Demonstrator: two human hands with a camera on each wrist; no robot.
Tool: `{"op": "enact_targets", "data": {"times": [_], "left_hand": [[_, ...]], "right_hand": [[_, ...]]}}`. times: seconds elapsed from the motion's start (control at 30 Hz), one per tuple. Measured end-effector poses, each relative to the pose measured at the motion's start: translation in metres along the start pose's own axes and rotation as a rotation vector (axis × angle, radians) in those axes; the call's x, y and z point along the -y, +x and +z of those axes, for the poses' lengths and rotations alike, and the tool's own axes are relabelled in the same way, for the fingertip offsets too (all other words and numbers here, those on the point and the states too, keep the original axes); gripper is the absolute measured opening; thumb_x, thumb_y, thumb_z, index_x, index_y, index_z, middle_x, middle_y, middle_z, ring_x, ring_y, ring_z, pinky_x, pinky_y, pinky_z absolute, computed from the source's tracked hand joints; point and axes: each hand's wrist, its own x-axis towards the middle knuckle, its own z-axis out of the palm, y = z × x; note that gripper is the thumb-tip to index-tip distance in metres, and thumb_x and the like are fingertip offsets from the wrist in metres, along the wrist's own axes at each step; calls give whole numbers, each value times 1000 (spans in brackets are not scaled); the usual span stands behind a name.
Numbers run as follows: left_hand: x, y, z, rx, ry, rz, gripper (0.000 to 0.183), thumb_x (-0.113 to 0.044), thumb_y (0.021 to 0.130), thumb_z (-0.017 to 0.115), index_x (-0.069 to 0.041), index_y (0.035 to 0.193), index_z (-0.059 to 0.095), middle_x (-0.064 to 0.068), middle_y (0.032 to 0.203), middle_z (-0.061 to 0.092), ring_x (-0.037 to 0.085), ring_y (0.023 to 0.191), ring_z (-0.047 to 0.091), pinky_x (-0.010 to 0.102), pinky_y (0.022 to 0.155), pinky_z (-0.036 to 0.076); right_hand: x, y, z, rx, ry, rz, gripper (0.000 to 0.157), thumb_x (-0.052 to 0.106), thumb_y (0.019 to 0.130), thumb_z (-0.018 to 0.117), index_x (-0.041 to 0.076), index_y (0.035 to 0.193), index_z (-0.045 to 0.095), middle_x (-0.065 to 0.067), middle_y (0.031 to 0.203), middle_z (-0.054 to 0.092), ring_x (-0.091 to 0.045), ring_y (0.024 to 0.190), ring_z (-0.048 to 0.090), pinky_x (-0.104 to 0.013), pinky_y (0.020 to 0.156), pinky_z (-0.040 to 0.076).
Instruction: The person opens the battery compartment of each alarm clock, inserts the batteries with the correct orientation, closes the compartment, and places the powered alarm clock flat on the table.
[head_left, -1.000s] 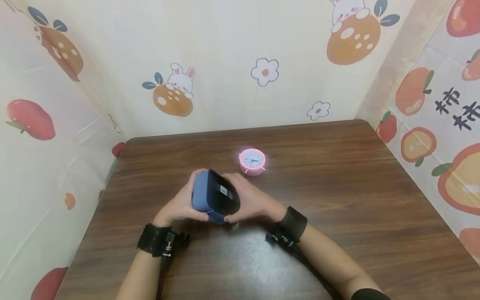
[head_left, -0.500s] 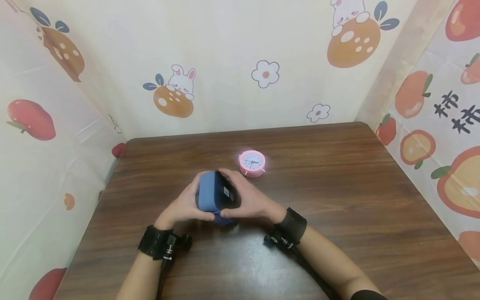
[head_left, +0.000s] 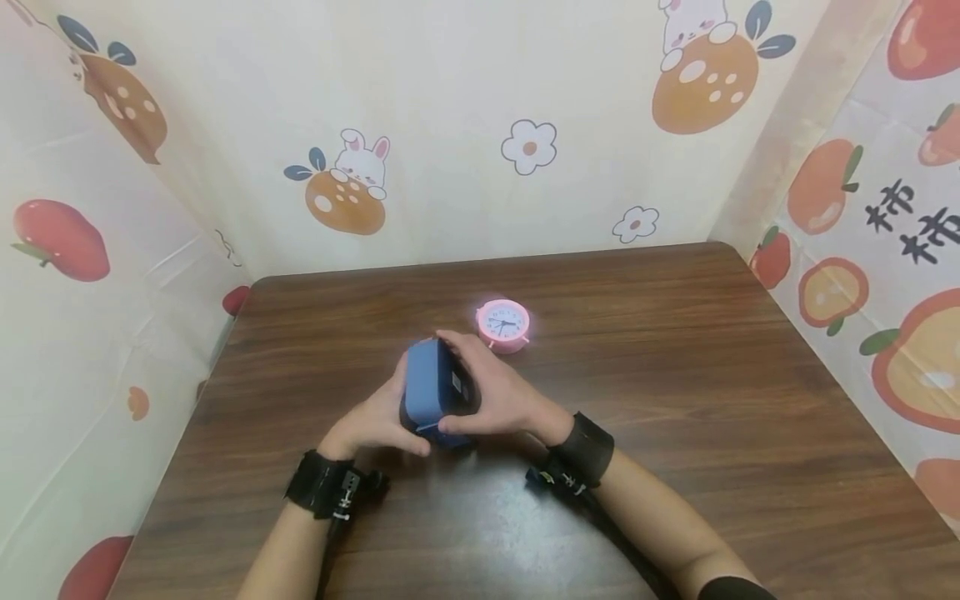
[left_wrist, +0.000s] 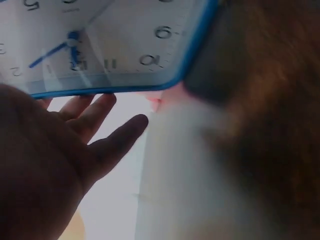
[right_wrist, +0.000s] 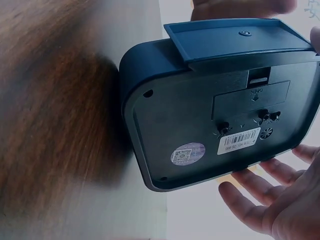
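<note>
In the head view a blue alarm clock (head_left: 423,382) stands turned between both hands, over the middle of the brown table. My right hand (head_left: 498,392) grips it, thumb at the near side and fingers over the far side. My left hand (head_left: 378,421) is at its left, with the thumb extended and apart from the clock body. The left wrist view shows the white clock face (left_wrist: 125,35) upside down, with relaxed left fingers (left_wrist: 120,140) close to its rim. Facing the right wrist camera is the dark back (right_wrist: 200,115) with its battery cover and stickers.
A small round pink alarm clock (head_left: 504,323) lies face up just beyond the right fingertips. The wooden table (head_left: 675,350) is bordered at the back and sides by fruit-print curtains (head_left: 450,192). Black straps with cameras sit on both wrists.
The blue alarm clock has turned so that more of its blue side and less of its back shows. The left hand has shifted slightly right, its thumb coming away from the clock.
</note>
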Motion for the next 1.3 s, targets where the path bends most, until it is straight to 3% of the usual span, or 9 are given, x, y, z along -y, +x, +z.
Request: {"op": "enact_targets", "data": {"times": [0.2, 0.43, 0.67, 0.87, 1.1, 1.3], "left_hand": [[11, 1, 7, 88, 30, -56, 129, -19, 64, 89, -36, 150, -4, -3, 155, 21, 25, 142, 27, 59, 114, 25], [13, 2, 8, 43, 84, -100, 125, -22, 62, 91, -36, 150, 2, -2, 153, 26, 26, 140, 31, 59, 112, 28], [11, 3, 9, 40, 74, -124, 122, -22, 63, 91, -39, 150, 7, -7, 151, 29, 23, 138, 34, 57, 112, 29], [13, 3, 8, 16, 101, -99, 119, -25, 61, 91, -36, 149, 13, -7, 148, 35, 21, 135, 38, 55, 111, 32], [12, 7, 8, -16, 131, -10, 129, -24, 54, 94, -28, 151, 10, -3, 148, 35, 22, 133, 40, 54, 109, 34], [10, 6, 3, -43, 92, -61, 135, -21, 51, 96, -37, 150, 6, -7, 147, 34, 20, 131, 41, 52, 109, 36]], "right_hand": [[1, 1, 0, -4, -45, -23, 106, 57, 70, 76, 34, 152, 14, 4, 150, 34, -11, 130, 42, -38, 106, 44], [1, 3, -1, -20, -69, -34, 105, 56, 69, 77, 33, 151, 16, 3, 150, 36, -10, 130, 42, -35, 105, 45], [2, 3, -1, -30, -70, -34, 104, 55, 69, 78, 36, 151, 16, 2, 150, 37, -6, 130, 42, -33, 106, 44], [3, 2, 0, -39, -87, -36, 104, 55, 69, 77, 36, 151, 16, 7, 150, 36, -6, 130, 41, -35, 107, 43], [4, 1, -1, -71, -97, -67, 107, 54, 66, 77, 33, 152, 17, 6, 149, 37, -8, 129, 43, -35, 105, 45], [2, 1, -1, -67, -47, -73, 107, 50, 67, 79, 32, 152, 16, 3, 148, 37, -12, 129, 44, -41, 104, 46]]}}
